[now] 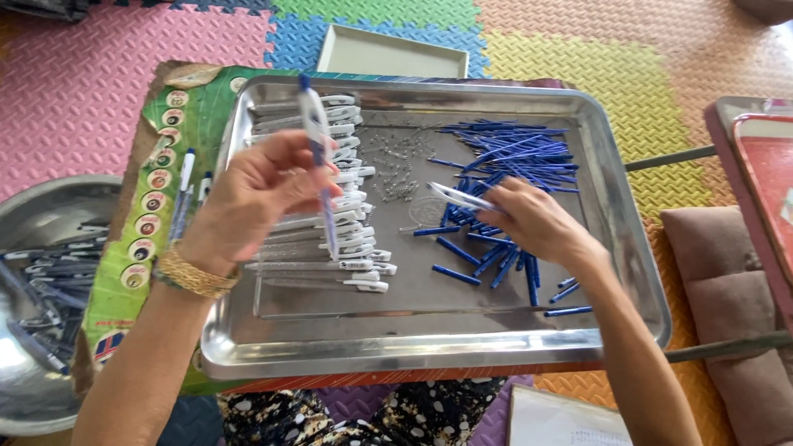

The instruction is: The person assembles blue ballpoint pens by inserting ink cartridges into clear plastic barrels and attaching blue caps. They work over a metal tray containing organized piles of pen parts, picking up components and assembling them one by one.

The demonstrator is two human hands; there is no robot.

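Patterned fabric lies nearest, below the steel tray (429, 347). Left hand (248, 198) pinches a white pen (318, 157) upright over the stacked barrels (330, 248); right hand (537, 219) grips another barrel (458, 196) above the blue refills (512, 153) (springs (396, 169) between) — best kept low, so nothing scatters.

The floor is covered with interlocking foam mats (99, 91) in pink, blue, green, yellow and orange, their textured squares brightly lit by daylight. A shallow pale tray (388, 51) lies on the blue and green mats at the far side, a round metal basin (49, 206) sits on the pink mat to the left, and a brown cushion (727, 281) rests to the right beside a red-edged low board (764, 177). A sheet of printed green cardboard (198, 116) lies spread over the mats in the middle.
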